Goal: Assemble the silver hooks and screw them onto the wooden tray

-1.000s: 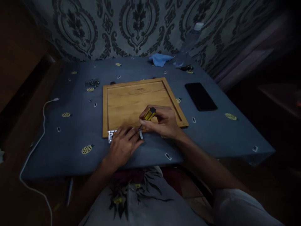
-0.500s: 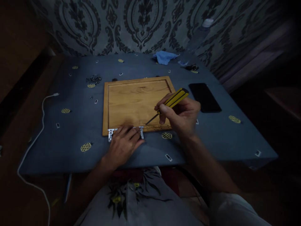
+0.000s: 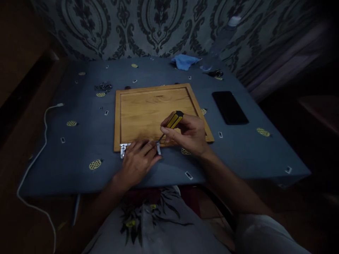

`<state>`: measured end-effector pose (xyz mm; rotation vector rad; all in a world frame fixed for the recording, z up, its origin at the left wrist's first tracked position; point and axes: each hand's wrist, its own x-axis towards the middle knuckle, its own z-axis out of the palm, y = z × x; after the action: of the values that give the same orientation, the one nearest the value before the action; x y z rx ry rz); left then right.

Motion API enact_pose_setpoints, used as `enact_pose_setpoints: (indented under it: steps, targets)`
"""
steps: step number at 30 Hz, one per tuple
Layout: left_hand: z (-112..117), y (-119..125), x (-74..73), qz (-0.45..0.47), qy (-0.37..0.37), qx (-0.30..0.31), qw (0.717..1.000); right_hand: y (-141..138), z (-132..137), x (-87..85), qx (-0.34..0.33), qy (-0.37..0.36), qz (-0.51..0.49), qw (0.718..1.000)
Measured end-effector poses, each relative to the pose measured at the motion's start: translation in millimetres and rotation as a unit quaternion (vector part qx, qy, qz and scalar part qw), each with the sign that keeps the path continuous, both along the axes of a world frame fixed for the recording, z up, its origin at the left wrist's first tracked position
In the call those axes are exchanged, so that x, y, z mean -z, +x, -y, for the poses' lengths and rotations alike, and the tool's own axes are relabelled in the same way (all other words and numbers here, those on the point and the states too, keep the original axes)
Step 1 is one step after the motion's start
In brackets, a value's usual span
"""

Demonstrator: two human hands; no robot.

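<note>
A square wooden board (image 3: 148, 109) with a raised rim lies on the blue tablecloth (image 3: 79, 148). Along its near edge sits a silver metal bracket (image 3: 124, 148). My left hand (image 3: 139, 160) rests flat on that bracket, fingers pressing it against the board. My right hand (image 3: 189, 133) is closed round a yellow-and-black screwdriver (image 3: 172, 122), whose tip points down at the bracket's right end beside my left fingertips.
A black phone (image 3: 230, 107) lies right of the board. At the back are a blue cloth (image 3: 184, 61), a clear bottle (image 3: 219, 42) and small dark hardware (image 3: 103, 86). A white cable (image 3: 37, 155) runs along the left edge. The patterned wall stands behind.
Half a second ago my right hand had lifted the screwdriver up and to the right; now it has come back down with the tip at the bracket. My left hand has stayed put.
</note>
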<state>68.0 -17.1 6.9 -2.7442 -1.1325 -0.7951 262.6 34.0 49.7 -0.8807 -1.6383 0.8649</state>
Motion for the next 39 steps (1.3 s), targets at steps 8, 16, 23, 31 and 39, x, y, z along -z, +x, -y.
enact_pose_setpoints:
  steps: [8,16,23,31,39]
  targets:
    - [0.3,1.0,-0.6,0.005,0.001,0.000,1.000,-1.4,0.3,3.1,-0.010,0.001,0.005,1.000]
    - [0.4,1.9,0.0,0.009,0.001,0.000,1.000,3.8,-2.9,-1.9,-0.033,0.046,0.070,0.996]
    - [0.4,1.4,-0.7,-0.006,-0.002,-0.003,1.000,15.5,-7.9,-3.9,-0.054,0.121,0.157,0.979]
    - [0.2,1.9,-0.8,0.006,0.001,0.001,1.000,16.2,-5.6,-7.4,-0.056,0.149,0.178,0.971]
    - [-0.2,1.6,-1.1,0.003,0.010,0.002,1.000,15.3,-5.6,-7.4,-0.060,0.149,0.176,0.971]
